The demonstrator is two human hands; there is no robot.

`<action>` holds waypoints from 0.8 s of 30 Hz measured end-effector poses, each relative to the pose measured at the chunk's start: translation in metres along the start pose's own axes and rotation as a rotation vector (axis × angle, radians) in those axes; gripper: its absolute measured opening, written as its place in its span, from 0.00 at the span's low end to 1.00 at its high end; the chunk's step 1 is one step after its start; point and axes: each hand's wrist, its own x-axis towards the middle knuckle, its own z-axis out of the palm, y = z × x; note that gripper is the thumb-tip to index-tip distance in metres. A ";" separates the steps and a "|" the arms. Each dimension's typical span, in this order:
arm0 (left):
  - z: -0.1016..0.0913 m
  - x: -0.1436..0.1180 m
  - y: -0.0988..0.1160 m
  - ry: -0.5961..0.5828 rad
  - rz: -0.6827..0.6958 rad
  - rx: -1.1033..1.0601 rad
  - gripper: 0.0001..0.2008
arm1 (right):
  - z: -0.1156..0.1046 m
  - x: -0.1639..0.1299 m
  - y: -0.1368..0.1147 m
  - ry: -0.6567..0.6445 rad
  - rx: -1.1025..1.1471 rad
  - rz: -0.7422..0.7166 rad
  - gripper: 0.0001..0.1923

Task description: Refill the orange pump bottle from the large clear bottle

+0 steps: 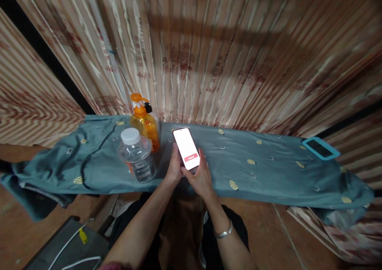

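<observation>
A person's left hand (174,168) and right hand (203,177) curl closed around the lower edges of a phone (186,147), its screen lit white, over the middle of a teal cloth (268,174). Left of it stand a clear bottle (140,164) and an orange pump bottle (146,129).

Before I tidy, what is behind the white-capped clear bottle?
An orange pump bottle; the clear bottle covers its lower left. A black piece shows beside the pump.
</observation>
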 end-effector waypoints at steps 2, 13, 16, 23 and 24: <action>0.001 0.001 -0.004 -0.002 -0.003 0.005 0.28 | 0.000 -0.003 0.000 0.019 -0.032 0.008 0.49; 0.005 -0.002 -0.037 -0.101 -0.043 0.136 0.27 | -0.028 -0.013 0.018 0.088 -0.031 0.149 0.30; 0.003 0.000 -0.052 -0.146 -0.034 0.197 0.27 | -0.037 -0.018 0.032 0.098 0.049 0.185 0.20; 0.008 -0.005 -0.066 -0.260 -0.165 0.285 0.28 | -0.073 -0.038 0.078 0.058 0.333 0.280 0.13; 0.008 -0.006 -0.064 -0.250 -0.166 0.299 0.28 | -0.084 -0.040 0.085 0.078 0.349 0.304 0.13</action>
